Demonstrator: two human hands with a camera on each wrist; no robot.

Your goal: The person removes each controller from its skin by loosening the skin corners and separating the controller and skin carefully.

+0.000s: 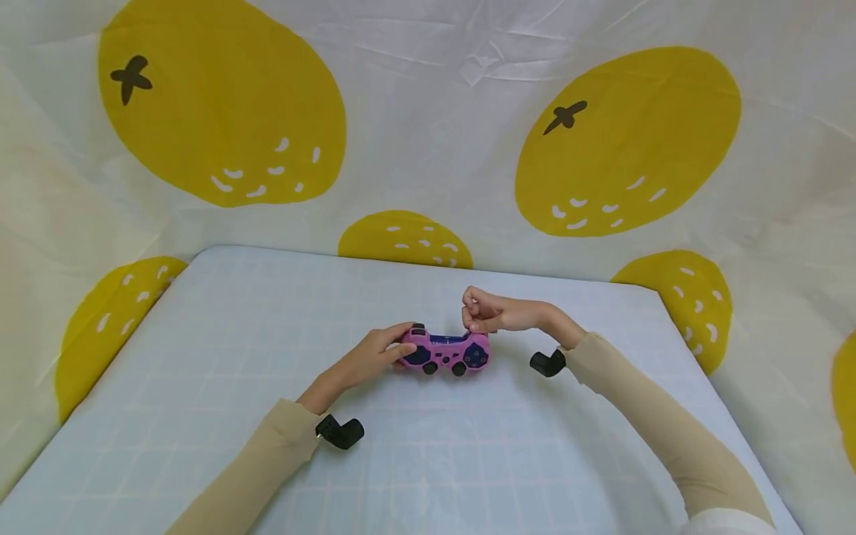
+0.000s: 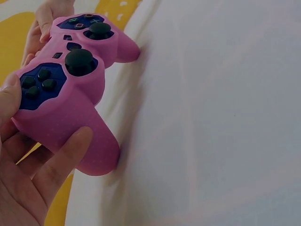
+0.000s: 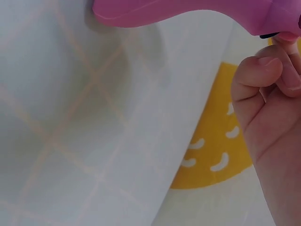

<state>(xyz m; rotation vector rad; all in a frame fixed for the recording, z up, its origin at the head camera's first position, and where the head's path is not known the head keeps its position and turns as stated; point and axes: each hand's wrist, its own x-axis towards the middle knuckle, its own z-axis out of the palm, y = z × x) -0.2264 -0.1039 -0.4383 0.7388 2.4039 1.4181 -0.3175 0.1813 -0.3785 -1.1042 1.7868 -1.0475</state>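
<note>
A pink game controller with dark blue button areas and two black thumbsticks is held just over the table, its face toward the head camera. My left hand grips its left end; in the left wrist view the thumb lies by the direction buttons and the fingers support the handle and back. At the top right edge of the controller is my right hand, its fingers curled and the fingertips pinching near the shoulder buttons. In the right wrist view the exact contact is partly hidden behind the pink handle.
A pale, grid-patterned cloth covers the table. Behind it hangs a white curtain with large yellow fruit prints, reaching the table's back edge. Black wrist cameras sit at both cuffs.
</note>
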